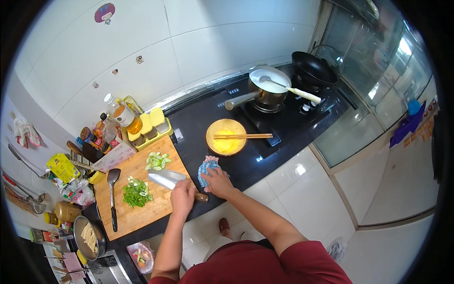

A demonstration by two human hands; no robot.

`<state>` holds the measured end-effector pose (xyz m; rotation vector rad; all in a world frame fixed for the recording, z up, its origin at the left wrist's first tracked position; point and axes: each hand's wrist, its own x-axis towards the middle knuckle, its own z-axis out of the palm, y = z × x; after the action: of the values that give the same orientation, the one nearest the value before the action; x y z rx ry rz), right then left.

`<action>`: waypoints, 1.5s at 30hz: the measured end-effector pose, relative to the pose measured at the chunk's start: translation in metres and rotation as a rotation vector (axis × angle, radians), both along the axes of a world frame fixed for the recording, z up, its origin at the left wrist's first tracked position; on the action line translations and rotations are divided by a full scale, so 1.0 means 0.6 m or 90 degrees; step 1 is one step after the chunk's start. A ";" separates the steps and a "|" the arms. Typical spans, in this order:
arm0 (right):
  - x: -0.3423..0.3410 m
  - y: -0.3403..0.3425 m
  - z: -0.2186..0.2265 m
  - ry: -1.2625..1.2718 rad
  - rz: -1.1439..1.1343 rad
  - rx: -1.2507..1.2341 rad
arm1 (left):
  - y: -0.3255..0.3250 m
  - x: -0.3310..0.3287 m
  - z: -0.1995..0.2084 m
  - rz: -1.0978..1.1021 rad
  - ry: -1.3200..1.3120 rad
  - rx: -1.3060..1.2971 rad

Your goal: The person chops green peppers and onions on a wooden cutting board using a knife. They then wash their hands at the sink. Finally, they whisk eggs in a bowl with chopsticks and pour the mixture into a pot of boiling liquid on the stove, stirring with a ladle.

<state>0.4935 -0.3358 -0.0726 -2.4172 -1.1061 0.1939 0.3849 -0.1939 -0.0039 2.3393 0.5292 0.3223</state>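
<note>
My left hand (183,195) is closed around a cleaver where the blade meets the brown wooden handle. The cleaver's broad blade (166,179) points left over the wooden cutting board (163,204). Just right of the board, my right hand (218,182) grips a blue-and-white checked cloth (206,166) with a pink edge, on the black counter. Chopped green onion (137,193) and a pile of pale green slices (157,161) lie on the board. Along its left side rests a black spatula (113,194).
Chopsticks (243,136) lie across a bowl of yellow beaten egg (219,127). Behind it, a saucepan (264,87) with a ladle in it stands on the stove, beside a black wok (314,69). Seasoning boxes (149,128) and an oil bottle (124,115) line the board's far edge.
</note>
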 end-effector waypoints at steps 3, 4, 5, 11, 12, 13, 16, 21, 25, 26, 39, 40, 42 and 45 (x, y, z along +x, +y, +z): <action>0.024 0.016 -0.018 -0.002 0.025 -0.049 | -0.024 -0.014 -0.026 -0.108 0.054 0.032; 0.041 0.020 -0.037 -0.008 0.035 -0.040 | -0.028 -0.008 -0.036 -0.124 0.084 0.078; 0.041 0.017 -0.054 -0.003 0.043 -0.033 | -0.037 -0.014 -0.050 -0.145 0.127 0.120; 0.075 -0.011 -0.082 -0.065 -0.015 0.054 | -0.022 -0.016 -0.093 -0.090 0.162 0.178; 0.078 -0.014 -0.087 -0.043 -0.030 0.093 | -0.014 -0.015 -0.095 -0.075 0.163 0.185; 0.074 -0.013 -0.092 -0.037 -0.028 0.088 | -0.007 -0.018 -0.096 -0.060 0.163 0.193; 0.064 0.009 -0.091 -0.065 -0.014 0.121 | 0.010 -0.025 -0.108 -0.020 0.123 0.218; 0.024 -0.005 -0.085 -0.075 0.126 0.115 | 0.004 -0.028 -0.101 0.020 0.089 0.250; 0.030 -0.032 -0.072 0.123 0.059 0.189 | -0.040 -0.012 -0.088 0.104 -0.069 0.212; 0.033 -0.028 -0.056 0.246 -0.011 0.239 | -0.056 -0.002 -0.085 0.106 -0.129 0.111; 0.018 -0.054 0.025 0.581 0.093 0.287 | -0.096 0.067 -0.128 0.371 -0.372 -0.821; 0.036 -0.058 -0.003 0.524 0.078 0.262 | -0.099 0.055 -0.118 0.362 -0.327 -0.827; 0.044 -0.058 0.004 0.110 -0.075 0.041 | -0.130 0.042 -0.063 0.338 -0.309 -0.776; 0.055 -0.029 -0.043 -0.194 -0.055 -0.184 | -0.177 0.022 -0.059 0.177 -0.217 -0.692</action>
<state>0.5263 -0.3530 -0.0983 -2.8179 -1.1646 -0.0490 0.3980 -0.2999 -0.0392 1.1385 0.6408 0.4133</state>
